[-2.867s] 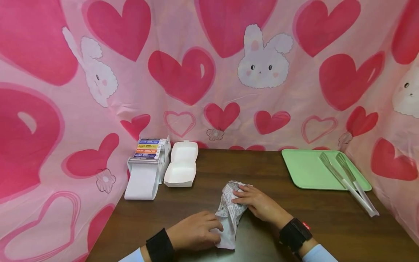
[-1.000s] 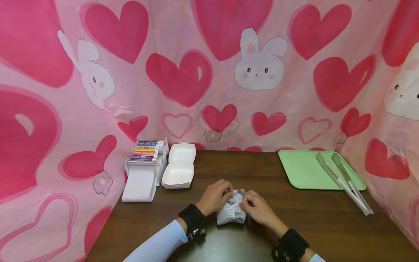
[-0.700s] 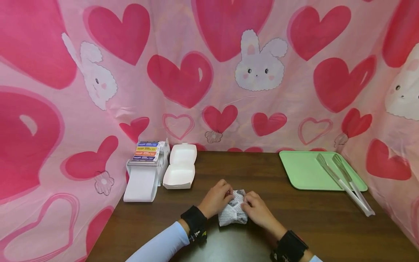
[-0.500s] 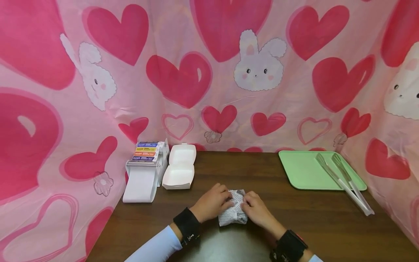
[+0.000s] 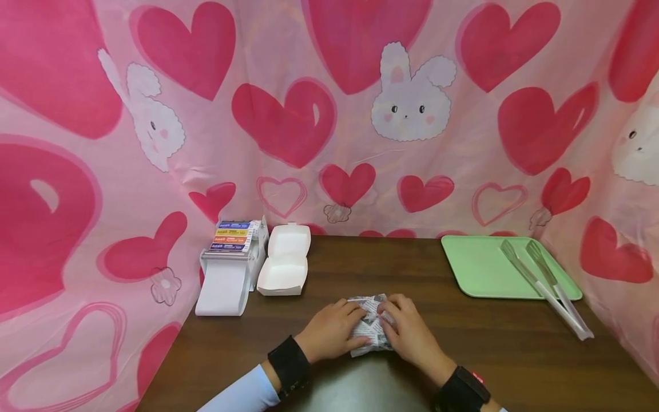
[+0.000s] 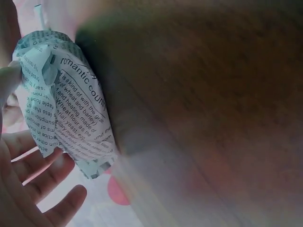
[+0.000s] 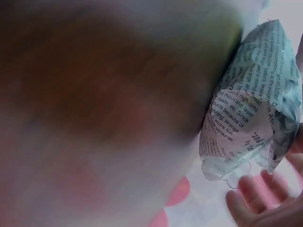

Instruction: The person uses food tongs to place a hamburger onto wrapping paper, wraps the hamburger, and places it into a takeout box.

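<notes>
A small parcel wrapped in newsprint-patterned paper (image 5: 372, 335) lies on the table between both hands; its contents are hidden. The printed wrap (image 6: 78, 101) looks bulging and folded in the left wrist view. My left hand (image 5: 329, 331) holds the parcel's left side, thumb near the front and fingers over the top. On the opposite side, my right hand (image 5: 410, 336) holds it with fingers bent over the upper edge. The right wrist view shows the paper's creased side (image 7: 251, 104) above the fingers of the right hand (image 7: 265, 201).
A white open clamshell box (image 5: 282, 272) stands at the back left. Beside it is a white dispenser (image 5: 226, 269) with coloured label strips and a hanging white sheet. At the right, tongs (image 5: 548, 286) lie across a green tray (image 5: 473, 274). Heart-patterned cloth surrounds the dark table (image 5: 247, 349).
The long loose wrap has become a compact parcel. Since half a second ago, the left thumb has moved down along its side, and the right fingers reach farther over the top.
</notes>
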A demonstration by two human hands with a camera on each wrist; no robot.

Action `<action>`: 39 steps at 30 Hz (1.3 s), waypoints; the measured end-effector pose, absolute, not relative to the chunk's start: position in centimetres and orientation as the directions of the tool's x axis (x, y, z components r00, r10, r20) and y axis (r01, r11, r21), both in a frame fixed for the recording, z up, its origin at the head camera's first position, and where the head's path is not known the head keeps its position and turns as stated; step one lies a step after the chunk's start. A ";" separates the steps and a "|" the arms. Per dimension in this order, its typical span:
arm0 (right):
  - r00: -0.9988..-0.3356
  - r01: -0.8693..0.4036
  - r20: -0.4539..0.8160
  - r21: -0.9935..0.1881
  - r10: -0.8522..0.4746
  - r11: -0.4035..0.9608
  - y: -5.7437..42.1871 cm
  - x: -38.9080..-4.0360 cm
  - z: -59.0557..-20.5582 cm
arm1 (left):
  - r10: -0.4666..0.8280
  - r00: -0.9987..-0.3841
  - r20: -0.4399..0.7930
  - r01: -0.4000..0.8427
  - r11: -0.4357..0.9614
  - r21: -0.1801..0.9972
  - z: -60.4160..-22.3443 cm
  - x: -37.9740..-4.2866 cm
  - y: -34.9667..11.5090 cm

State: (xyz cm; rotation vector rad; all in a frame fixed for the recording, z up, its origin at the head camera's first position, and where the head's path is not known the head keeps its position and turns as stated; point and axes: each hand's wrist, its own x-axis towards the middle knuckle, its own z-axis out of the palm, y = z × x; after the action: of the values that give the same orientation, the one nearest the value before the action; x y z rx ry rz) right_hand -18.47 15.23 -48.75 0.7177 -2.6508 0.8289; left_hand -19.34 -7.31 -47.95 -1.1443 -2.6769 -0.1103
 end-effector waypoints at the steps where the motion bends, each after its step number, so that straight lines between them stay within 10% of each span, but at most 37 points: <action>1: -0.817 -0.563 0.406 -0.411 -0.409 0.717 15.2 -18.4 -48.8 | 0.698 -0.678 0.230 0.716 0.698 -0.008 -48.0 -19.4 -7.3; 25: -0.786 -0.618 0.290 -0.323 -0.546 0.717 15.8 -17.4 -48.0 | 0.710 -0.674 0.205 0.738 0.650 0.179 -47.5 -19.5 -9.1; 39: -0.773 -0.633 0.312 -0.331 -0.552 0.700 16.1 -17.6 -48.3 | 0.050 -0.957 0.285 0.198 0.832 0.518 -43.2 -21.5 -23.8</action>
State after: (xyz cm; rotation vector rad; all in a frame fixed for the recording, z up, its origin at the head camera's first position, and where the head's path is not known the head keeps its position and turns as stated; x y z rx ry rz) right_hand -17.61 16.14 -48.27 0.9585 -2.7189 0.6336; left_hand -21.51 -23.78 -43.19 -0.1899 -2.7538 -0.8202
